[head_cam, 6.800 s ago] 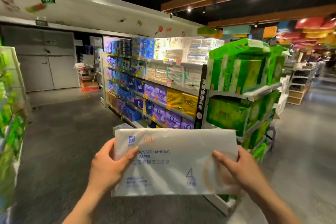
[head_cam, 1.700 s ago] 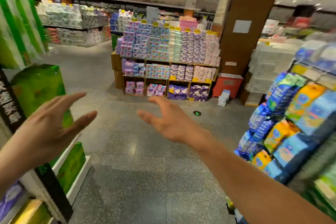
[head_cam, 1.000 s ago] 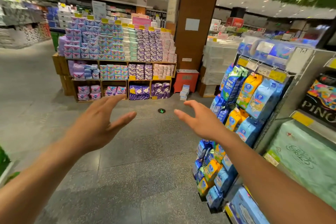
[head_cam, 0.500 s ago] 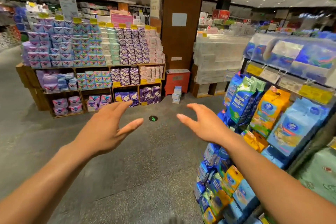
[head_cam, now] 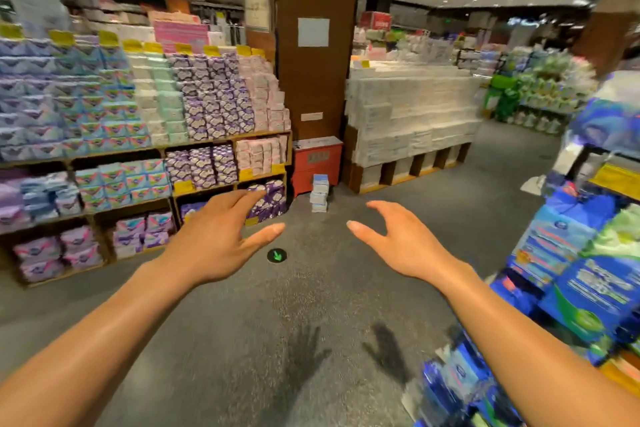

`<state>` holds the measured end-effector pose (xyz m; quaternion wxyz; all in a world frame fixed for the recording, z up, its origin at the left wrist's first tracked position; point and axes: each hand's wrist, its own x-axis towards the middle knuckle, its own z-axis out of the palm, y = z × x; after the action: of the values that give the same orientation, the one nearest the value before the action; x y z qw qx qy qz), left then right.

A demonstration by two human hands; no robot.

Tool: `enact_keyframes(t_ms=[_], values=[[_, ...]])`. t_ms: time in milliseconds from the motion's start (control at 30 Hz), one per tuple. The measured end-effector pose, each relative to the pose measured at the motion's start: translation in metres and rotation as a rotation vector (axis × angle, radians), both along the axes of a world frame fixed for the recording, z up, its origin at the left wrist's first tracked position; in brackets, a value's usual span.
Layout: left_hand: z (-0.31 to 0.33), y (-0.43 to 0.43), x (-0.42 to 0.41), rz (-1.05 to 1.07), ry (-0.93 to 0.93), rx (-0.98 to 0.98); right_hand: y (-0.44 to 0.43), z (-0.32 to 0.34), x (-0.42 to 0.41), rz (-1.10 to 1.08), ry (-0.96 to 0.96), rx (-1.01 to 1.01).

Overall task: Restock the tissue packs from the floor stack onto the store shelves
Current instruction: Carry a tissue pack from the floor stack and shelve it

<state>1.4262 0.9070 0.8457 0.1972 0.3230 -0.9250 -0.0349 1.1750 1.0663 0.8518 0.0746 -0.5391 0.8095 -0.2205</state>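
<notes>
Floor (head_cam: 242, 340) lies grey between stocked shelves (head_cam: 114, 152), left grip (head_cam: 211, 246) and right grip (head_cam: 405, 246) spread empty

Pillar (head_cam: 318, 87): brown, a pale sheet (head_cam: 313, 32) stuck on it.
Red box (head_cam: 317, 165): at the pillar's foot.
Floor marker (head_cam: 276, 255): round, green arrow.

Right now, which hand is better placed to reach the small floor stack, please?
Right, marginally: left hand and right hand are both open, empty; the floor stack sits slightly nearer the right.
</notes>
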Motion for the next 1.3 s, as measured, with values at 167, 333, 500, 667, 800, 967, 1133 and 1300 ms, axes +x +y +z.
enact_keyframes(t_ms=[167, 333, 500, 667, 800, 967, 1133, 1300], values=[[0.001, -0.117, -0.082, -0.115, -0.025, 0.005, -0.085, -0.011, -0.057, -0.127, -0.05, 0.022], [-0.033, -0.232, -0.188, -0.205, -0.085, 0.03, -0.183, -0.04, -0.146, -0.226, -0.125, 0.033], [-0.049, -0.357, -0.295, -0.237, -0.099, 0.032, -0.313, -0.048, -0.249, -0.274, -0.158, 0.012], [-0.035, -0.485, -0.381, -0.187, -0.084, 0.045, -0.444, -0.027, -0.34, -0.259, -0.153, 0.025], [-0.048, -0.584, -0.432, -0.155, -0.047, 0.086, -0.547, -0.031, -0.394, -0.229, -0.187, 0.072], [-0.095, -0.73, -0.498, -0.135, -0.048, 0.12, -0.698, -0.072, -0.462, -0.218, -0.2, 0.13], [-0.125, -0.898, -0.582, -0.157, -0.118, 0.122, -0.862, -0.097, -0.54, -0.246, -0.228, 0.185], [-0.115, -1.032, -0.687, -0.228, -0.176, 0.125, -0.983, -0.1, -0.628, -0.273, -0.271, 0.178]])
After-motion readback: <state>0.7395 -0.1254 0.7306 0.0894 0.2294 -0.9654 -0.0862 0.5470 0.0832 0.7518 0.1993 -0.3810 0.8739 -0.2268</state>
